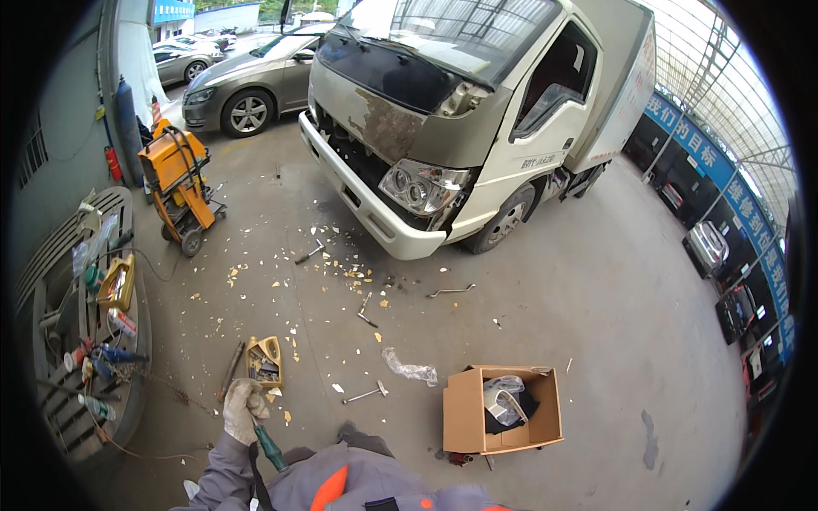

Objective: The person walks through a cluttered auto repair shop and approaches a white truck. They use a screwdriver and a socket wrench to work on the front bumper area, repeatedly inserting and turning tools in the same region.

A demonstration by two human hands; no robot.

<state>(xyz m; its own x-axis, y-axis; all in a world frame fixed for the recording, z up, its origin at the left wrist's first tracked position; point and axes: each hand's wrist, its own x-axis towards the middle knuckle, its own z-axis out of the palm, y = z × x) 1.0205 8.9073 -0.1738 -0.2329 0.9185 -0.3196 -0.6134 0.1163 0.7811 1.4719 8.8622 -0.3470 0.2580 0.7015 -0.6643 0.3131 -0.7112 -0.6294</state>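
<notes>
My left hand (244,410), in a pale work glove, is at the lower left with its fingers closed. A green handle (271,449) runs from it toward my body; the kind of tool cannot be made out. Just beyond the glove, a yellow cut-open container (265,361) holds small metal parts. A dark rod (231,371) lies beside that container. My right hand is out of view. On the floor ahead are a T-shaped hammer-like tool (366,393), a wrench (452,291) and another hammer-like tool (310,252).
A cardboard box (463,409) with a clear-wrapped part stands at right. The white truck (409,136) is ahead, its front panel damaged. A cluttered bench (132,400) and an orange wheeled machine (175,170) stand left. Paint chips and crumpled plastic (409,368) litter the floor.
</notes>
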